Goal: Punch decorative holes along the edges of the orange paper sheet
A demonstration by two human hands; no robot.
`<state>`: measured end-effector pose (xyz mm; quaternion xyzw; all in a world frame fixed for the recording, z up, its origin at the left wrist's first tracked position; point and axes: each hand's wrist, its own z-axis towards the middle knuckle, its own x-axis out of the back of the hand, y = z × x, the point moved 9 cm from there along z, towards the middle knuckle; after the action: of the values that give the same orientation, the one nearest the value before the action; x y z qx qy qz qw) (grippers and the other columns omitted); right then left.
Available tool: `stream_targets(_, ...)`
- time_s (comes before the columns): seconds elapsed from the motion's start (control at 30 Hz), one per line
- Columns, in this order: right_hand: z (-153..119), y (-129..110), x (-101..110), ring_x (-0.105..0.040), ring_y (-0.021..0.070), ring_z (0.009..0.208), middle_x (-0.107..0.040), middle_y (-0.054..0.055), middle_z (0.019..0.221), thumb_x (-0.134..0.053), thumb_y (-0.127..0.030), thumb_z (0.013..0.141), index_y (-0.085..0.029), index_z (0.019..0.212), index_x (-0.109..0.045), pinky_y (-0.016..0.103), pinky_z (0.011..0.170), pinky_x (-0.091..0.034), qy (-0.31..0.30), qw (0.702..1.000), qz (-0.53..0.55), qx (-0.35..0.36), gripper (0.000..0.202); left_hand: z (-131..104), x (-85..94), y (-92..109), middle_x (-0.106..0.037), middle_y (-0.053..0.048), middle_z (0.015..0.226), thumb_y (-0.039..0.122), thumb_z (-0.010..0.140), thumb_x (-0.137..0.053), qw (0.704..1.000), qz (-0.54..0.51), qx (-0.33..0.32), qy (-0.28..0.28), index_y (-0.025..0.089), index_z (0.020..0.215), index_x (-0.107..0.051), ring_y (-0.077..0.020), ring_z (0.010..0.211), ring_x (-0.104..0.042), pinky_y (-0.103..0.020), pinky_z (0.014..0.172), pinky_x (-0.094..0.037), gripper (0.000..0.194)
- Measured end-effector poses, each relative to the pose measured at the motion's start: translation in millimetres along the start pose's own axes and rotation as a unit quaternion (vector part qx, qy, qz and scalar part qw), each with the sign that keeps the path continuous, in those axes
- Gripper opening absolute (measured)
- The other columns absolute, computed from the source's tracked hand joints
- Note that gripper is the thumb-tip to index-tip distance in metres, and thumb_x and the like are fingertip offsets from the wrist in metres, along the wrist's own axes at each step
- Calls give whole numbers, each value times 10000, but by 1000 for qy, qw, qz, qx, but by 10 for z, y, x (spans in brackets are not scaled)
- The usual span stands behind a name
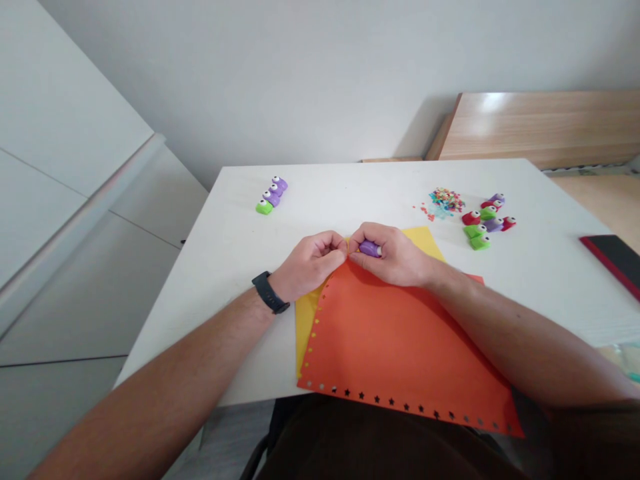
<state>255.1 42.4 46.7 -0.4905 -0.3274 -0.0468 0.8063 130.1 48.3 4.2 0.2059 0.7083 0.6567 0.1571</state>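
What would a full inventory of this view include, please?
Table: one, white, centre
Wall: one, grey, behind
Cabinets: count unclear, white, left
Board: one, brown, upper right
Flat object: one, black, red, right
Left punches: four, purple and green, left
Right punches: eight, red, green, purple, right
Confetti: many, multicoloured, centre right
Top sheet: one, orange, centre
Lower sheet: one, yellow, beneath
Held punch: one, purple, centre
Watch: one, black, left wrist
Left hand and right hand: two, bare, centre
Lap: one, dark-clothed, bottom

I couldn't see all the purple tool (370,249) behind right-hand fingers (360,233); frame cropped dark slab (616,257); confetti (447,200) too small.
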Motion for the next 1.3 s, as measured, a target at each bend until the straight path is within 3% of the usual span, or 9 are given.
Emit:
stream_targets(0.67,11,22,19,-579,123,707,-690,25,850,-660,-278,893,-178,938,-698,259,663,-459,11,999,-15,-34,117,-5,8,29,-551,36,740,310,863,-648,1000,-1,11,8,174,851,-570,-94,626,-488,-225,590,-385,157)
stream_targets(1.3,19,-21,-10,-596,121,745,-682,25,875,-631,-230,909,-180,928,-672,259,693,-478,-1,1000,0,-17,68,1,52,43,-556,26,755,289,889,-624,1000,22,15,15,164,834,-573,-101,664,-479,-235,608,-383,145)
